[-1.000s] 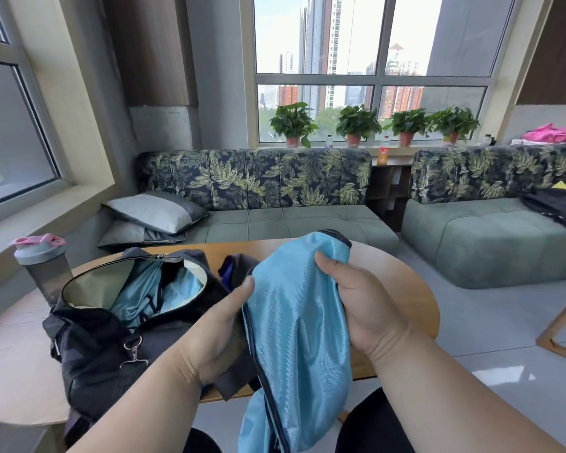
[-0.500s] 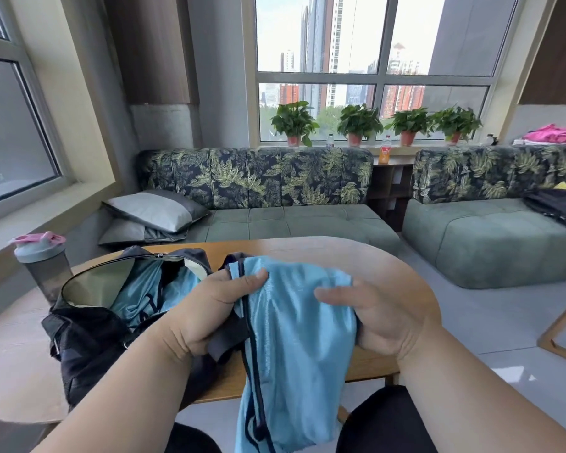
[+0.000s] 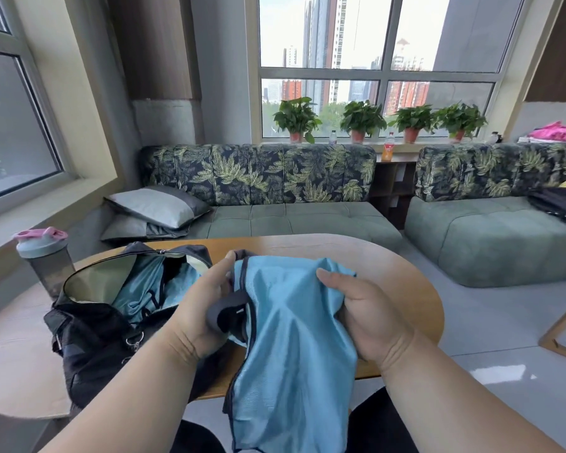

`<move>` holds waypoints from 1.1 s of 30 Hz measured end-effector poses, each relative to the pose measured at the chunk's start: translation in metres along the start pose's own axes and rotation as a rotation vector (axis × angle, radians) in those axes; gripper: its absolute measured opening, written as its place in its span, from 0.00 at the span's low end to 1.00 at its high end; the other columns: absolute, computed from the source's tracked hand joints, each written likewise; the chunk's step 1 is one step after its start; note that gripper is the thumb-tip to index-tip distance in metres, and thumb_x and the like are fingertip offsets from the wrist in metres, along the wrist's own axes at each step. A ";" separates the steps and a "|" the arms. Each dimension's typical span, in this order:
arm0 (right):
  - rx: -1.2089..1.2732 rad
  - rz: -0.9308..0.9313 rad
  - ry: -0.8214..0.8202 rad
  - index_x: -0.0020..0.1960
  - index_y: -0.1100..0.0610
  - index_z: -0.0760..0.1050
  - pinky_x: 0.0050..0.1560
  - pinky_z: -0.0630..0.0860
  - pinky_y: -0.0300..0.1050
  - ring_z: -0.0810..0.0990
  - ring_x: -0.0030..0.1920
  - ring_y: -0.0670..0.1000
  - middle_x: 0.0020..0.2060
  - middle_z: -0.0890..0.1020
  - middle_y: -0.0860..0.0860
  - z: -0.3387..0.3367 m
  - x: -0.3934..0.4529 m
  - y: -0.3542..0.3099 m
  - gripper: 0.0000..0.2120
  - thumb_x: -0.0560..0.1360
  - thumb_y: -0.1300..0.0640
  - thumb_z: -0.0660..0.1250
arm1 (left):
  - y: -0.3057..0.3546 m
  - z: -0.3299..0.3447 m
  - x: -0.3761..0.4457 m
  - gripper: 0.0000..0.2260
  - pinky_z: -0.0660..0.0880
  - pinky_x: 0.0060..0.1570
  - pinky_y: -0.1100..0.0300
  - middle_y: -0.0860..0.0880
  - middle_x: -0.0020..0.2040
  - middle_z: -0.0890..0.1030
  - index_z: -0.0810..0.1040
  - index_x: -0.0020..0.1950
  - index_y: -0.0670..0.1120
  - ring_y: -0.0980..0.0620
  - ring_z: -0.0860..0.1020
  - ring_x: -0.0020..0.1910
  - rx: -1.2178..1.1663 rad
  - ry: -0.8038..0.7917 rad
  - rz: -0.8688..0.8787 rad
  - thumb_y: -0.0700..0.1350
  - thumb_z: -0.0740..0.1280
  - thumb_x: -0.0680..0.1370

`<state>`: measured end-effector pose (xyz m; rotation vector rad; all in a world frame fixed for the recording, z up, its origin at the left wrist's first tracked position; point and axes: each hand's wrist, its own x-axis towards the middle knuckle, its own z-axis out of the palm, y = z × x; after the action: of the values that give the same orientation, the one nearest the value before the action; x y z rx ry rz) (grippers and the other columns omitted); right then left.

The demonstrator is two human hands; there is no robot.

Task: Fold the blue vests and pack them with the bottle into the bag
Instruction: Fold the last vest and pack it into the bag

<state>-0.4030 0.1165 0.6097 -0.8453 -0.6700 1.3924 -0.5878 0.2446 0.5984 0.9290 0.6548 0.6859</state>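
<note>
I hold a light blue vest (image 3: 294,348) with dark trim over the near edge of the wooden table (image 3: 392,266). My left hand (image 3: 203,308) grips its left edge and dark trim. My right hand (image 3: 363,315) grips its right side, thumb on top. The lower part of the vest hangs down past the table edge. To the left, a black bag (image 3: 92,335) stands unzipped with another blue vest (image 3: 151,289) inside. A grey bottle (image 3: 46,259) with a pink and blue lid stands behind the bag at the far left.
Green sofas (image 3: 291,220) with leaf-print backs stand behind the table, with grey pillows (image 3: 157,207) on the left one. Potted plants (image 3: 360,120) line the windowsill. A wooden frame (image 3: 562,335) stands on the floor at right.
Both hands have lowered the vest and brought it down toward the table, bunching its top edge between them. The bag and bottle have not moved.
</note>
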 end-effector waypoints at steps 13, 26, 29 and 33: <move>0.181 -0.096 0.131 0.57 0.63 0.87 0.49 0.86 0.53 0.88 0.51 0.59 0.57 0.86 0.61 0.009 0.022 -0.013 0.18 0.75 0.53 0.69 | -0.029 0.010 -0.003 0.44 0.67 0.77 0.44 0.38 0.68 0.82 0.84 0.67 0.42 0.39 0.80 0.68 0.055 -0.144 -0.293 0.78 0.56 0.75; 0.104 0.034 0.116 0.71 0.67 0.77 0.73 0.72 0.63 0.80 0.67 0.65 0.66 0.81 0.67 -0.002 0.023 -0.003 0.23 0.82 0.53 0.64 | -0.024 0.018 -0.003 0.20 0.79 0.62 0.47 0.38 0.66 0.83 0.83 0.67 0.39 0.40 0.83 0.63 -0.060 -0.126 -0.076 0.51 0.65 0.82; 0.108 0.041 0.102 0.70 0.67 0.77 0.72 0.73 0.61 0.81 0.66 0.65 0.66 0.81 0.67 -0.001 0.024 -0.001 0.23 0.82 0.53 0.64 | -0.024 0.015 -0.002 0.19 0.79 0.62 0.46 0.38 0.66 0.83 0.83 0.67 0.39 0.40 0.83 0.63 -0.076 -0.115 -0.061 0.50 0.64 0.83; 0.102 0.028 0.133 0.71 0.68 0.76 0.74 0.71 0.61 0.79 0.68 0.66 0.67 0.80 0.67 -0.002 0.024 -0.001 0.23 0.82 0.53 0.63 | -0.025 0.012 0.002 0.21 0.82 0.61 0.45 0.35 0.68 0.81 0.78 0.71 0.36 0.37 0.81 0.66 -0.088 -0.072 0.006 0.45 0.71 0.80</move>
<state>-0.3985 0.1406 0.6077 -0.8605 -0.4838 1.3704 -0.5719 0.2298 0.5812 0.8710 0.5542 0.6784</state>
